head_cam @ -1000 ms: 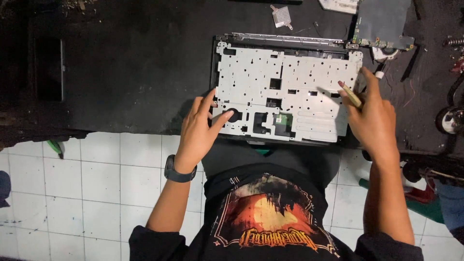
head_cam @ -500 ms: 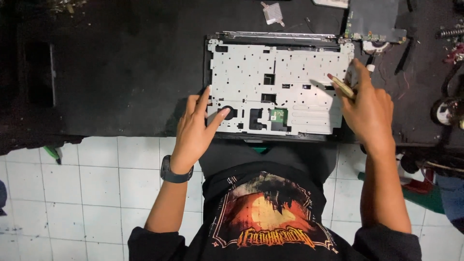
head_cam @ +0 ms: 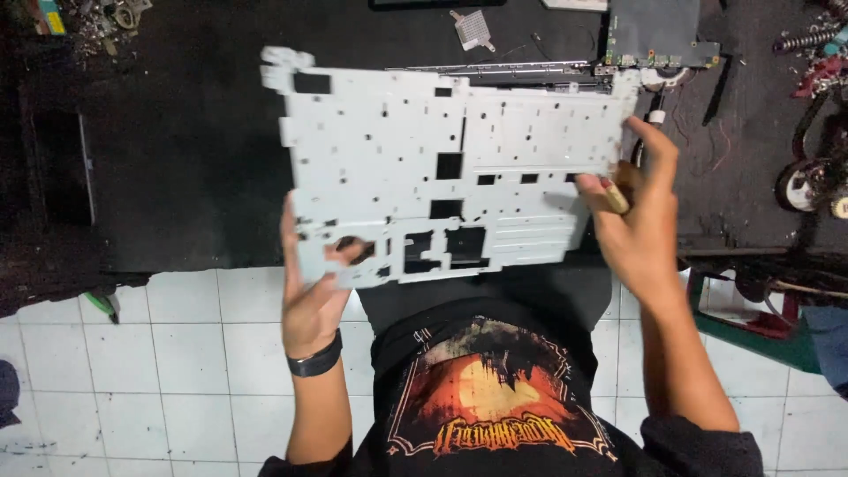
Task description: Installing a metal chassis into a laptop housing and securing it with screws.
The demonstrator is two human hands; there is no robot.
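Grey metal plate (head_cam: 442, 168) gripped by left hand (head_cam: 311, 296) and right hand (head_cam: 640, 221), hiding the black bench (head_cam: 177, 159) and circuit board (head_cam: 654, 31).

— How is the left hand (head_cam: 311, 296) posed?
— It is raised at lower left of centre, fingers curled in a grip, a dark band worn on the wrist.
— And the right hand (head_cam: 638, 216)?
— It is held up at centre right, fingers pinched closed, forearm bare.
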